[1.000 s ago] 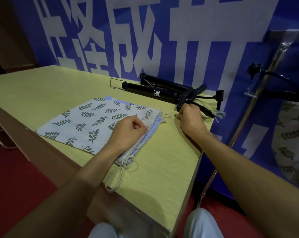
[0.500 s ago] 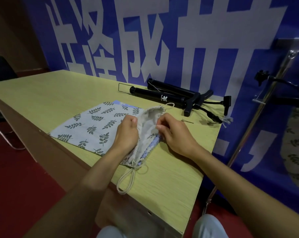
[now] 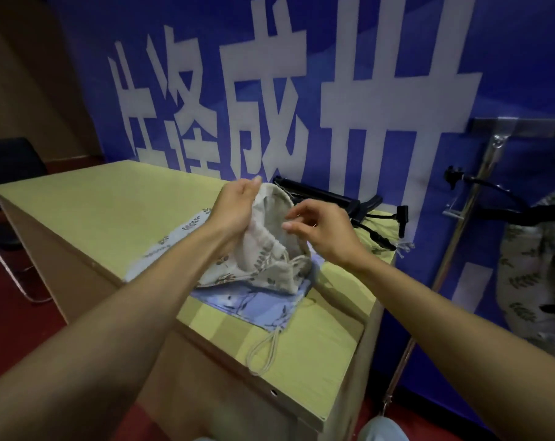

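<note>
The left hand (image 3: 235, 208) grips the upper edge of a cream bag (image 3: 270, 230) with a leaf print and holds it up, so the mouth of the bag is raised while its lower part lies on the surface (image 3: 110, 202). The right hand (image 3: 324, 232) is just beside the mouth of the bag, with its fingers loosely bent and holding nothing; the picture is blurred there, so I cannot tell if they touch the cloth. Under the cream bag lies a blue bag (image 3: 247, 305), flat. Its cord (image 3: 263, 351) makes a loop near the front edge. A black pump (image 3: 320, 195) lies behind, near the blue banner (image 3: 508, 74).
</note>
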